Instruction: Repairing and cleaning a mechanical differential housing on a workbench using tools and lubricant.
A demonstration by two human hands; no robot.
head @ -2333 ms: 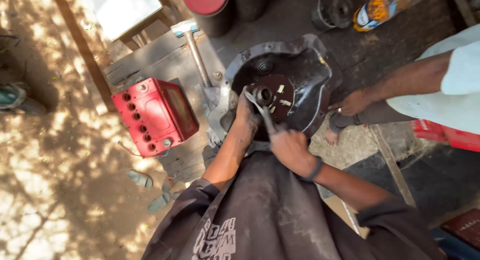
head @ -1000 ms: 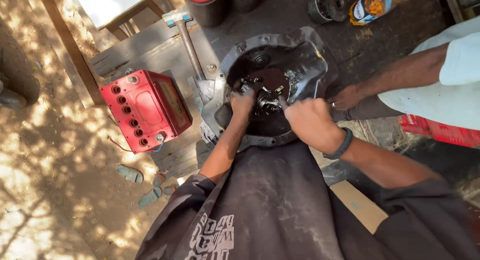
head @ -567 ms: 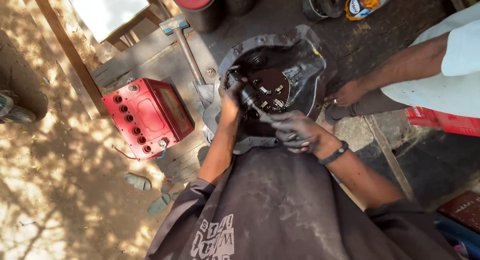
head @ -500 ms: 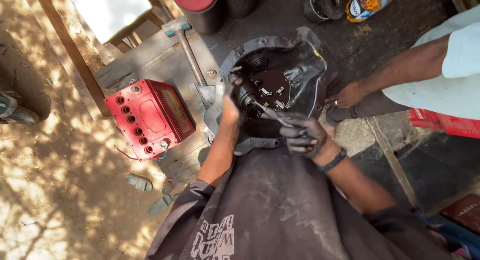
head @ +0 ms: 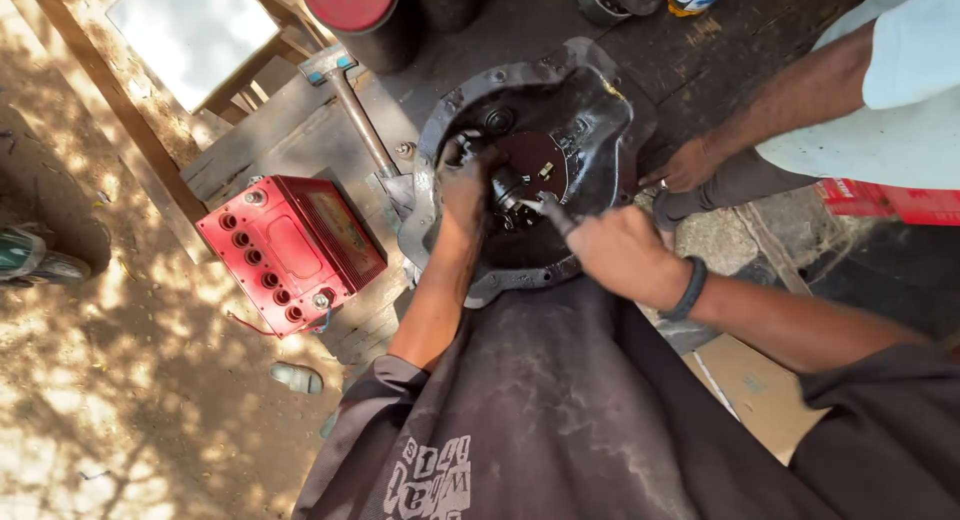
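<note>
A dark, greasy bell-shaped metal housing (head: 590,100) stands on a wooden bench, with a shaft and small parts at its centre (head: 510,188). My left hand (head: 462,185) reaches into the housing and rests on the parts beside the shaft. My right hand (head: 618,252), with a dark band on the wrist, is closed around the handle of a metal wrench (head: 553,215) whose head sits on the shaft.
A red battery (head: 290,250) sits left of the housing. A hammer (head: 350,105) lies on the bench behind it. Another person's hand (head: 690,165) rests by the housing's right rim. Dark buckets (head: 370,15) stand at the back. Sandy ground lies to the left.
My right hand has swung the wrench back and forth around the shaft, now lower right of it. My left hand stayed inside the housing. The camera view shifted slightly.
</note>
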